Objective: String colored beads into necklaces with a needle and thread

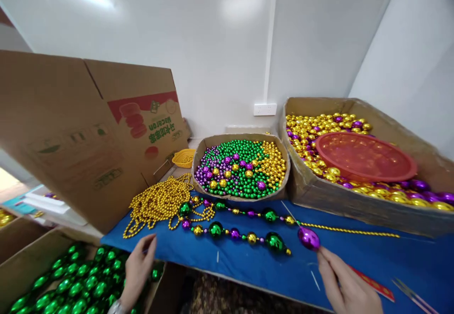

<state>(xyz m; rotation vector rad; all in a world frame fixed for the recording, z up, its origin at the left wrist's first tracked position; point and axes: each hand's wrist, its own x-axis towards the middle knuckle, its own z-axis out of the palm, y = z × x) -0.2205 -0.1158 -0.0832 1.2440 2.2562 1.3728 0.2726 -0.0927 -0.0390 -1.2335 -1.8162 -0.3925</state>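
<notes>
Got the big purple bead [309,238] pinched in right-hand fingertips [323,253], just above the blue tabletop [166,247] // beside the strung beads [215,229] // curling the left hand [138,267] loosely over green beads [75,288], can't tell if holding anything // further back: gold strands [159,200], cardboard tub [209,143], red basket [365,157] lol

Your left hand [140,264] is at the lower left of the view, fingers loosely bent and pointing upward and inward, its wrist [126,297] near the bottom edge. Your right hand [347,281] is well apart at the lower right, reaching forward and leftward, thumb and forefinger drawn together in a pinch. Both are bare.
</notes>
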